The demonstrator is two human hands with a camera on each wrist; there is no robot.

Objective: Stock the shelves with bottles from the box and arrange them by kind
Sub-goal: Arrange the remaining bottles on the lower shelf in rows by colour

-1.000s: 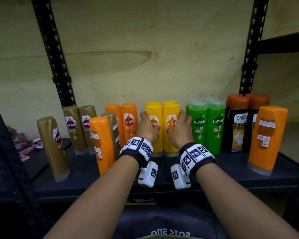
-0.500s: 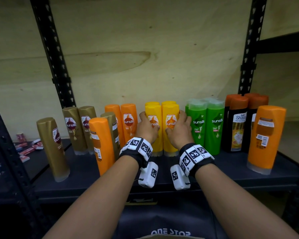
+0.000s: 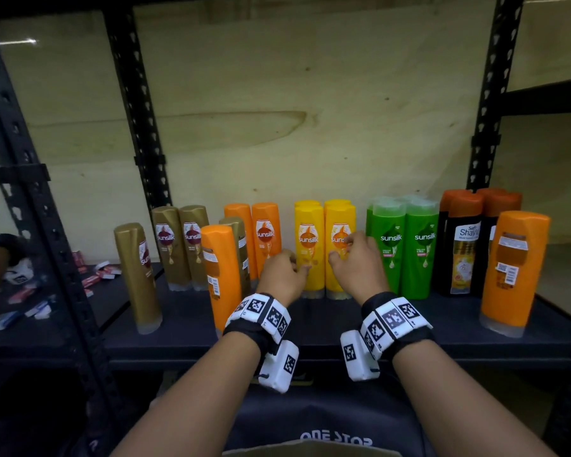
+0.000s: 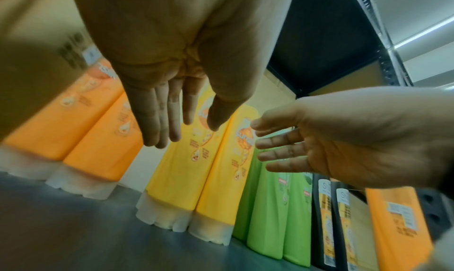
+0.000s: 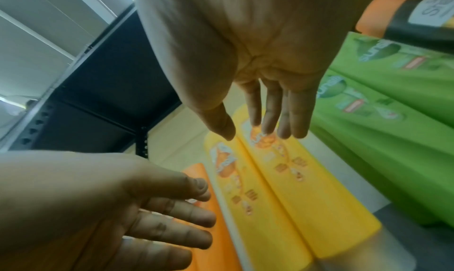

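Your left-hand fingers (image 4: 157, 119) are straight and loosely together, holding nothing. Your right-hand fingers (image 5: 277, 116) are likewise extended and relaxed, empty. Both hover just in front of the yellow bottles (image 3: 325, 249); contact cannot be confirmed in any view.

Left hand (image 3: 282, 275), palm forward, near the left yellow bottle; right hand (image 3: 356, 265) before the right one.

Yellow bottles: smooth glossy plastic, flattened oval section, rounded tops, translucent ribbed caps down on the shelf (image 3: 185, 328). Long axis vertical, labels facing you, two in front touching side by side, more behind.

Neighbours on the dark matte shelf: green bottles (image 3: 406, 245) to the right, orange bottles (image 3: 266, 235) to the left, gold bottles (image 3: 178, 245) further left, all upright.
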